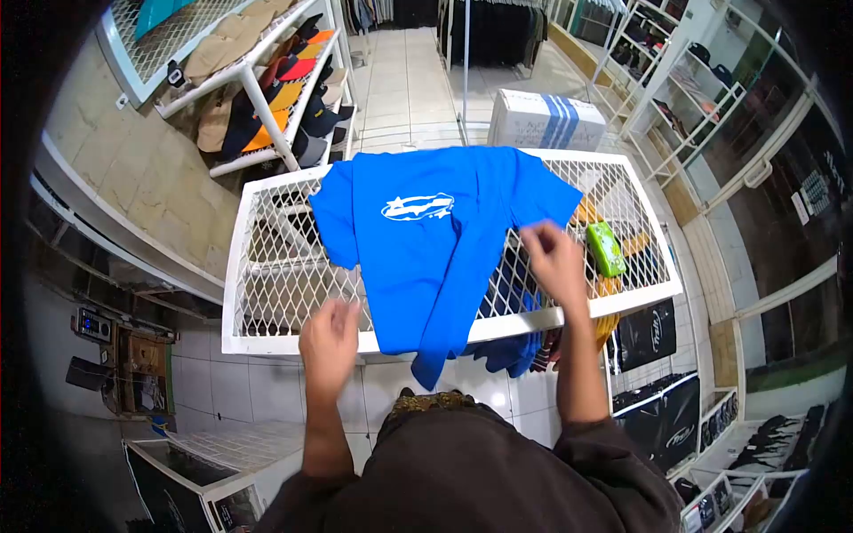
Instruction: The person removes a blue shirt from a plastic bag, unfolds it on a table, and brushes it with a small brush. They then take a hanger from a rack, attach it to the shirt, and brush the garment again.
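Observation:
A blue T-shirt (418,258) with a white star print lies across the white mesh-topped table. Its right part is folded inward in a long slanting strip, and the lower end hangs past the near edge. My left hand (329,346) is beside the shirt's lower left side, over the near rim, its fingers blurred and bent. To the right, my right hand (557,266) hovers over the mesh just below the right sleeve, fingers loosely bent and apart, with nothing visible in them. A green packet (606,249) rests on the mesh beyond that hand.
The table's white frame (233,293) surrounds the mesh, with folded clothes showing underneath. Behind it stands a white box (520,120) with blue stripes. A cap rack (267,107) is at the left, and glass doors (773,160) line the right.

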Motion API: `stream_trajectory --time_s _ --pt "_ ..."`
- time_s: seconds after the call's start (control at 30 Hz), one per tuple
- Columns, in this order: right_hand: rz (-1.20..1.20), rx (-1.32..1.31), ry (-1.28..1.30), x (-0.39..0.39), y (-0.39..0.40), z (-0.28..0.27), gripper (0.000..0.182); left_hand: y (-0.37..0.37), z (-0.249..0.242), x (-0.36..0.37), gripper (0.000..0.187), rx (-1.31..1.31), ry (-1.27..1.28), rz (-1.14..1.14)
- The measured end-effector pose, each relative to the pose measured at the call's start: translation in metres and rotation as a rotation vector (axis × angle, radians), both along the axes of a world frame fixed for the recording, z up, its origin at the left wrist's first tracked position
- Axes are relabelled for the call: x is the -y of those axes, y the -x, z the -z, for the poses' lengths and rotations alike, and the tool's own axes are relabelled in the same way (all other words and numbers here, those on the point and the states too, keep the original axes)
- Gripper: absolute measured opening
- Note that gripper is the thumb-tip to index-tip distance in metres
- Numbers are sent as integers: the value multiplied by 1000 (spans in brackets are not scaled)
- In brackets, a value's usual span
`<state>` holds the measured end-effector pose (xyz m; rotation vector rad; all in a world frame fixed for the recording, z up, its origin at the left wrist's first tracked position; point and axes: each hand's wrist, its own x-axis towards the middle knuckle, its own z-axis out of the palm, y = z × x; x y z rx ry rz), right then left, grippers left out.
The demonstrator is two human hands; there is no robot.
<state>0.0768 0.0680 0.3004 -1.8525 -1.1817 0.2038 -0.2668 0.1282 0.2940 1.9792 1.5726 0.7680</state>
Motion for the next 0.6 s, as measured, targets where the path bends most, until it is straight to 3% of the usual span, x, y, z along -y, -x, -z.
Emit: stream_trajectory --time_s 0.1,0.23,0.37,0.43,0.5,0.6 --pt "30 -113 101 27 38 33 26 15 28 55 31 40 104 -31" --pt "103 247 97 10 61 45 31 -1 36 67 35 118 88 -103" --pt "110 237 116 1 64 50 26 -12 43 69 33 171 95 -69" --pt "82 202 148 -3 62 53 21 -16 55 69 31 210 33 -72" --pt "71 146 49 -3 58 61 21 -16 67 67 29 412 90 -59" --pt "86 -80 -82 0 45 59 25 -7 60 63 26 486 3 -59"
